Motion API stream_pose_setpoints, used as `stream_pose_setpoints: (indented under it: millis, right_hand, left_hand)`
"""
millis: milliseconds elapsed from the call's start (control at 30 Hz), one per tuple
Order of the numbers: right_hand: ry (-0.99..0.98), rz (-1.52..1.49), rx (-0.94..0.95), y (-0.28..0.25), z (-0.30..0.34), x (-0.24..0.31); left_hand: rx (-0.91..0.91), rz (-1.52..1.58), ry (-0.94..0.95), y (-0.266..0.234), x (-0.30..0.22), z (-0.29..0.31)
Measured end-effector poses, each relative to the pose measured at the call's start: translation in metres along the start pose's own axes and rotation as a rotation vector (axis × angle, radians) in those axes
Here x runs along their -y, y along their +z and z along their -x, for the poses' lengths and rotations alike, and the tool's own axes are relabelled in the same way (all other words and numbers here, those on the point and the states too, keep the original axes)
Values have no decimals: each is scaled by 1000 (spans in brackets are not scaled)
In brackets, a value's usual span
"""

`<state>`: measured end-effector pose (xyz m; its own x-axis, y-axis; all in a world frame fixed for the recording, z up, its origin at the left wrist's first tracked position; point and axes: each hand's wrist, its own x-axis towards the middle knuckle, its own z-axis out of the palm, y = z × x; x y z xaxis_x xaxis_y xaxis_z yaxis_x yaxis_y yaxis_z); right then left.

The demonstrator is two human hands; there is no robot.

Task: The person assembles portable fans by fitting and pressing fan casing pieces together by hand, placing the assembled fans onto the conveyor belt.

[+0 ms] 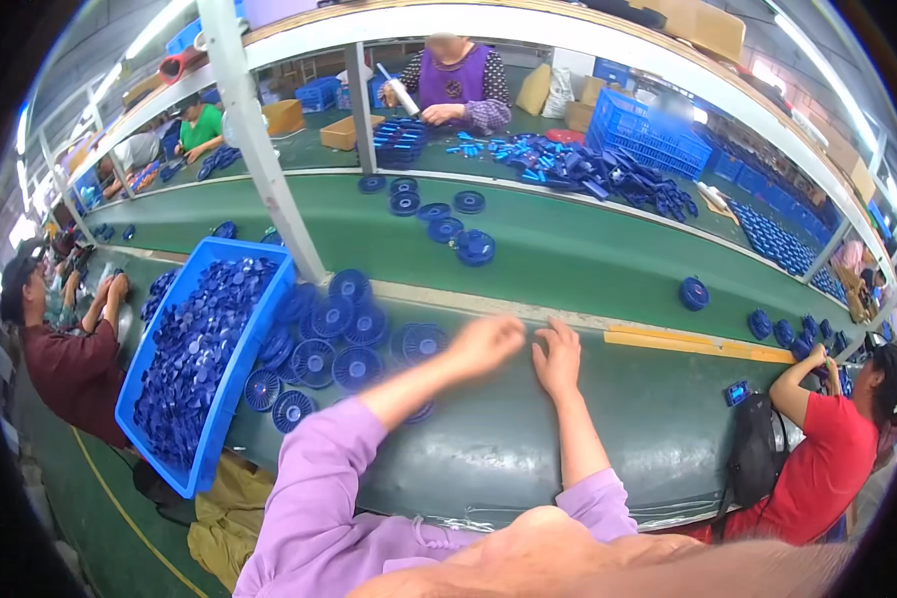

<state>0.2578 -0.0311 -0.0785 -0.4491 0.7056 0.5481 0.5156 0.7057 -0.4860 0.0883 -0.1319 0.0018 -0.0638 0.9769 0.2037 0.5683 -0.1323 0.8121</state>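
Observation:
My left hand [488, 346] reaches over the green worktop, smeared by motion, so its fingers cannot be made out. Close beside it, my right hand [558, 357] rests near the worktop's far edge, thumb apart from the fingers, with nothing visible in it. Left of my left forearm lie several round blue fan grilles [357, 369], spread flat and partly overlapping. One blue grille [424, 342] sits right by that forearm, and another below it is partly hidden by the arm.
A light-blue bin [209, 364] full of small dark-blue round parts stands at the left. Beyond the worktop runs a green conveyor belt [578, 254] carrying blue round parts [474, 247]. A yellow strip [698, 344] lies along the edge. Co-workers sit left, right and opposite; a white post [269, 140] rises ahead.

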Motion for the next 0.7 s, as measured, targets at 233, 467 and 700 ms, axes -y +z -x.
stream_pose_setpoints:
  millis: [233,467,700]
  right_hand:
    - [-1,13,-32,-4,0,9]
    - [52,-16,-5,-4,1,8]
    - [17,-32,14,-5,0,7]
  left_hand:
    - [-403,-497,-363,-61,120,-126]
    - [-347,-521,-487,-55,130,-161]
    - [-423,-324,-205,-53,125,-119]
